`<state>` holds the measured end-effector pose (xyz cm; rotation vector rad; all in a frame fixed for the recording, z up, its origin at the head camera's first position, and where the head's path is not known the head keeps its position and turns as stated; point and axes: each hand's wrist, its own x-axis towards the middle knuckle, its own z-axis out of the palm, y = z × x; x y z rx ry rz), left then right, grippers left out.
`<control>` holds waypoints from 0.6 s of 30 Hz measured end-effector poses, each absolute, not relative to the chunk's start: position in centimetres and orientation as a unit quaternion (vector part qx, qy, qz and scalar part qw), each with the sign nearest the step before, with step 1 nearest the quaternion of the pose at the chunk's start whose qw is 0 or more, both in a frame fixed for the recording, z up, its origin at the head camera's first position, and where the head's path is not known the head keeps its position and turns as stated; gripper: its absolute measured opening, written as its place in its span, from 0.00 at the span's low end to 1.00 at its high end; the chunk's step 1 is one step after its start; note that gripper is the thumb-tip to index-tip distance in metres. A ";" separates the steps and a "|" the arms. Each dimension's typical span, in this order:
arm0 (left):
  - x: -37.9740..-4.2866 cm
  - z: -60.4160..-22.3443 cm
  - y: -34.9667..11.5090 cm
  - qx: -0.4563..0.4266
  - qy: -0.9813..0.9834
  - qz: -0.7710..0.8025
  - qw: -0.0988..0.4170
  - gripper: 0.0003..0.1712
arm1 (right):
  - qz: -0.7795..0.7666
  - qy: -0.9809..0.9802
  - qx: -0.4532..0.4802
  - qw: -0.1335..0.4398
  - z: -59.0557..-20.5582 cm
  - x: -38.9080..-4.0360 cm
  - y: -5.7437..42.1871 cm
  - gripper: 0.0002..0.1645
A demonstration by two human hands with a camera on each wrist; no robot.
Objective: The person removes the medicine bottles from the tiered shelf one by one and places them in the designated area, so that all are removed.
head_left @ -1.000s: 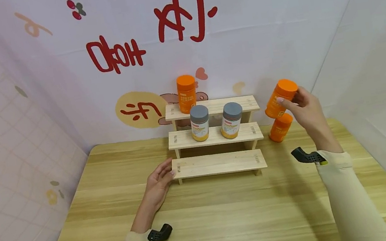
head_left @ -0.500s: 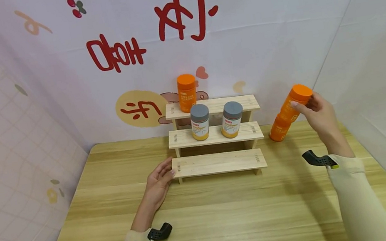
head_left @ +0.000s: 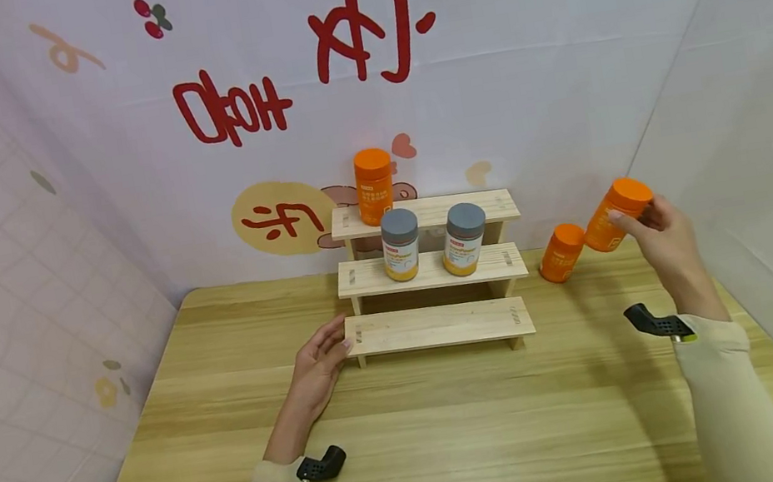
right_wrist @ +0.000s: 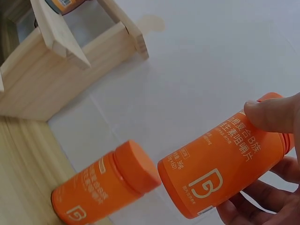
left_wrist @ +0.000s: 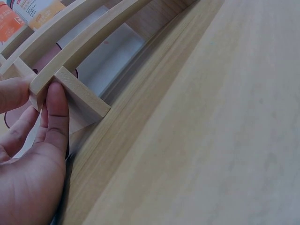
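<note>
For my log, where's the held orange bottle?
In the head view, the held bottle is at right, tilted in the right grip, just right of the tabletop bottle.

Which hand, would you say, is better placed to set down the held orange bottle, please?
Probably the right hand: it holds that orange bottle, whereas the left hand, far from it, pinches the left end of the lowest shelf.

The left hand [left_wrist: 37, 173] comes in at the lower left and pinches the end of a board of the wooden shelf stand [left_wrist: 89, 38], digits on both sides of the corner. Just beside the fingertips, an upright support [left_wrist: 85, 96] reaches down to the worktop [left_wrist: 187, 140]. In the upper left corner, an orange jar [left_wrist: 8, 23] and a jar with a white label [left_wrist: 40, 10] are partly cut off.
</note>
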<state>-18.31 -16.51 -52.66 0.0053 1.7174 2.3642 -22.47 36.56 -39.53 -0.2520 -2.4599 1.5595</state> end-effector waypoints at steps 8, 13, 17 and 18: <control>-18.3 -52.6 -16.5 0.003 0.584 0.804 0.111 0.34 | 0.534 -0.834 -0.105 0.093 -41.5 -22.7 38.2 0.41; -18.2 -52.5 -16.4 -0.001 0.581 0.807 0.109 0.34 | 0.521 -0.842 -0.109 0.084 -42.9 -23.1 38.9 0.40; -18.2 -52.4 -16.4 -0.005 0.577 0.809 0.109 0.34 | 0.506 -0.852 -0.107 0.076 -44.2 -23.3 39.4 0.40; -18.2 -52.4 -16.4 -0.007 0.577 0.809 0.109 0.34 | 0.504 -0.854 -0.105 0.076 -44.5 -23.4 39.5 0.39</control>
